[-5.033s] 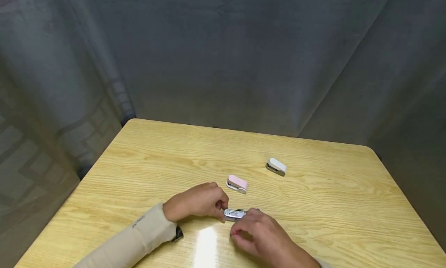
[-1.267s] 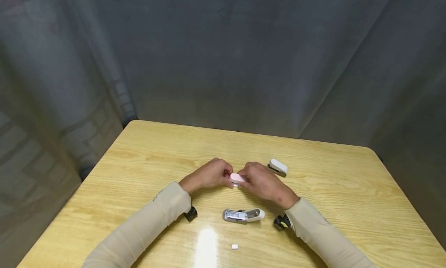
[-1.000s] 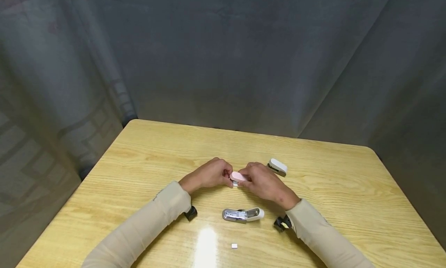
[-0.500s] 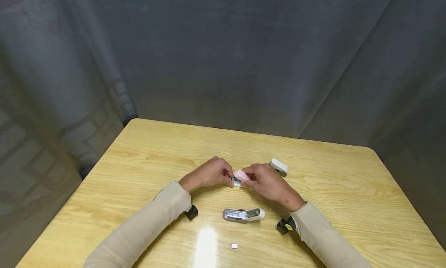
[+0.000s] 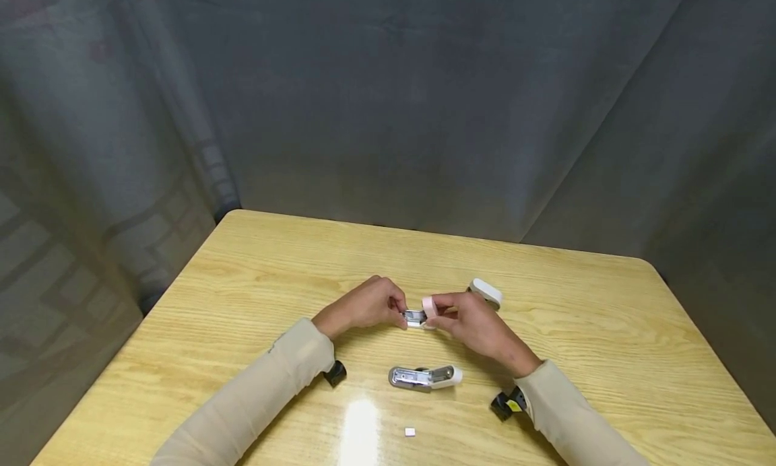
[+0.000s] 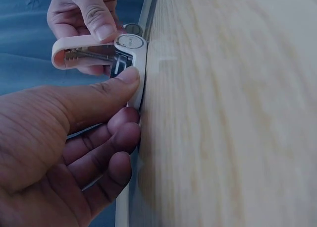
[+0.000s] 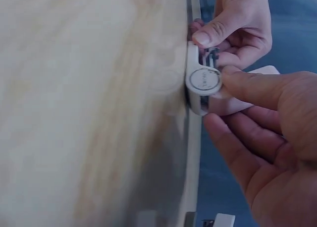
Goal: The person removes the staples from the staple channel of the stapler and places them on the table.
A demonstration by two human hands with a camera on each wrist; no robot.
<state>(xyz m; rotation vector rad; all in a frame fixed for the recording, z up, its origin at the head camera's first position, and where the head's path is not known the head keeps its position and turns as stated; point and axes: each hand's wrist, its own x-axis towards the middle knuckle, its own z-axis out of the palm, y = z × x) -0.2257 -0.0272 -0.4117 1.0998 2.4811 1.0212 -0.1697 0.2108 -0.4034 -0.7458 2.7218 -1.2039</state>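
A small pink and white stapler (image 5: 430, 307) stands between both hands at mid-table, its pink cover (image 6: 74, 44) swung up steeply from the white base (image 6: 141, 73). My left hand (image 5: 371, 303) pinches the far-from-hinge end of the base between thumb and fingers. With thumb and fingers, my right hand (image 5: 479, 321) grips the raised cover near the round hinge (image 7: 205, 80). The metal staple channel (image 5: 414, 315) shows bare between the hands. In the left wrist view a spring and rod show inside the cover.
Nearer me lies a grey and white stapler (image 5: 411, 378), folded open with its metal channel showing. A small whitish block (image 5: 409, 432) lies closer to the front. Behind my right hand, a closed white stapler (image 5: 486, 291) is partly hidden. Dark curtains (image 5: 376, 116) hang beyond the table.
Both hands have gone from the grey and white stapler, left folded open, to the pink one. Over the last second my right hand swung the pink cover up and rightward; my left stayed put.
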